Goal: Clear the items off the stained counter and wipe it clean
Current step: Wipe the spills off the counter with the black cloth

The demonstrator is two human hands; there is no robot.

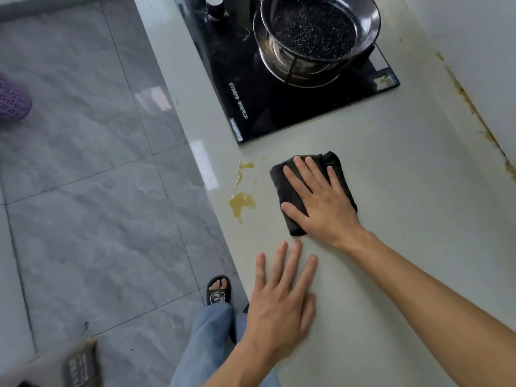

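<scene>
- Nearest the camera, bottom edge: jeans [205,339] and a black slipper [219,290] on the grey tile floor [92,191], just beside the counter's front edge.
- Bottom-left corner: blurred grey/white thing w/ lettering [78,364]; can't tell what it is.
- Left hand [282,300] lies flat on the counter [391,219], palm down, fingers straight & slightly spread, holding nothing. Fingertips point toward the cloth, stopping just short of it.
- Right hand [321,196] presses flat on a folded black cloth [290,191], fingers straight & fanned, thumb out to the left on the cloth's near part. Forearm runs back to the bottom-right corner.
- Cloth sits mid-counter, near the hob's front corner, not touching it.
- Stain [241,203]: yellow-brown puddle + thinner streaks, just left of the cloth, close to the counter's front edge. Cloth not on it.
- Black glass hob [265,107] set in the counter beyond the cloth, w/ white lettering along its front.
- Pan [315,26], speckled black inside, on the burner ring at top.
- Knob [215,7] at hob's far left, partly cut off.
- Brown grime line [474,107] along the counter/wall joint, right side.
- Purple mesh shoe [12,99] at far-left edge on the floor.
</scene>
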